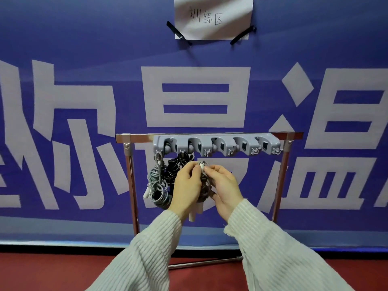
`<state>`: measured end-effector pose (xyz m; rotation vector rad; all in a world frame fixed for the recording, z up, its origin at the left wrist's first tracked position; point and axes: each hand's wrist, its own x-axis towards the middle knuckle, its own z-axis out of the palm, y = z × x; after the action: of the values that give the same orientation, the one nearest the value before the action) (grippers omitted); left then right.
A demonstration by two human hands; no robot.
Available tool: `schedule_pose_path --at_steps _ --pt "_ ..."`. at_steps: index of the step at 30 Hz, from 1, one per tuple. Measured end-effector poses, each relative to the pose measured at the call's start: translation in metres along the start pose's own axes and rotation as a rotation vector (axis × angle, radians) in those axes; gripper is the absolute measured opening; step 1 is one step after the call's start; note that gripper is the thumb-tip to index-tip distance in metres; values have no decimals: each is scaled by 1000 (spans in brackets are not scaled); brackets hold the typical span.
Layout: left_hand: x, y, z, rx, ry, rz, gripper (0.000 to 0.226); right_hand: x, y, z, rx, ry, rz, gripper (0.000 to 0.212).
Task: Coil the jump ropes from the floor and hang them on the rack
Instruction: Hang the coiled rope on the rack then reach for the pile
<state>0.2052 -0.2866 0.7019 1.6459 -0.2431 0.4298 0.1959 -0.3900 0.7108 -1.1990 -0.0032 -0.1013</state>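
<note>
A grey hook rack (216,144) is fixed to a chrome frame (130,164). On its left end hangs a coiled grey jump rope (157,185) with a white handle, and beside it a coiled black jump rope (175,166). Just below the rack's middle, both my hands hold a third coiled grey rope (204,190). My left hand (188,185) grips the coil's left side. My right hand (223,185) pinches its top by a white handle end. Two white handles hang down below my hands.
A blue banner (84,101) with large white characters covers the wall behind the frame. A taped paper sign (213,17) hangs above. Several hooks on the rack's right are bare. The frame's base bar (205,262) lies on the red floor (52,269).
</note>
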Motion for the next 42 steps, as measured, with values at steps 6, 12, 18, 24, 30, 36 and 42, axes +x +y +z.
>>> schedule_pose_path --at_steps 6,12,18,24,30,36,42 --pt "-1 -8 -7 -38 166 74 21 13 14 8 -85 13 -137 8" --pt "-26 -20 -12 92 290 92 14 -10 44 17 -100 72 -169 4" --pt "-22 -18 0 53 263 148 14 1 37 8 134 50 132 23" --pt "21 6 26 34 179 163 26 33 2 -9 270 34 75 30" --pt "46 3 44 -42 242 89 27 59 -9 -9 106 130 -84 6" --pt "62 -5 49 -6 313 66 25 78 -3 -2 -11 194 -137 7" --pt "65 -3 49 43 331 33 25 77 -9 -8 136 116 4 20"
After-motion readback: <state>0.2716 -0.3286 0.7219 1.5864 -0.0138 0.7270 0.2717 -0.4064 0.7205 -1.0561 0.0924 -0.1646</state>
